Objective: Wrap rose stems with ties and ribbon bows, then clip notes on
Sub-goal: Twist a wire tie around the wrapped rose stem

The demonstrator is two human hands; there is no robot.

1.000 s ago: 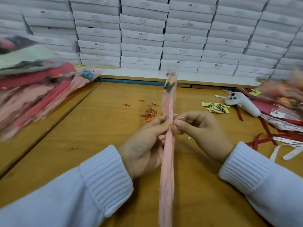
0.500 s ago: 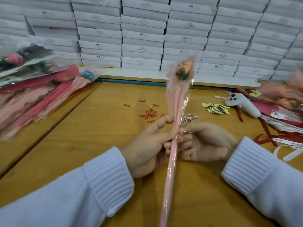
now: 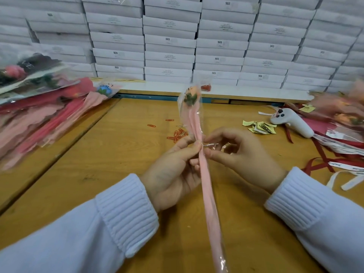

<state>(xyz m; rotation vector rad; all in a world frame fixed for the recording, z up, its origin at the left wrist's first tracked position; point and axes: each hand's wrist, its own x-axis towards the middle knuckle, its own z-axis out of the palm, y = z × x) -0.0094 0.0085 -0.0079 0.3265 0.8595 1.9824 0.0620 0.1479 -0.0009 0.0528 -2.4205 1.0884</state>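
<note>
The rose [image 3: 192, 97] was held up off the table [image 3: 98, 154] between the two hands. Its long pink-wrapped stem ran from close to the person's body up and away, leaning slightly left, with the bloom at the far end above the hands. The left hand [image 3: 173, 174] gripped the stem about midway, thumb and fingers curled round it. The right hand [image 3: 242, 154] sat just beside it on the other side of the stem, its fingertips pinching a thin silvery tie [image 3: 211, 144] against the wrap. Red clips [image 3: 178, 133] lay on the table just beyond the left hand. Yellow notes [image 3: 260, 127] lay beyond the right hand, and red ribbon [image 3: 325, 160] trailed off to its right.
</note>
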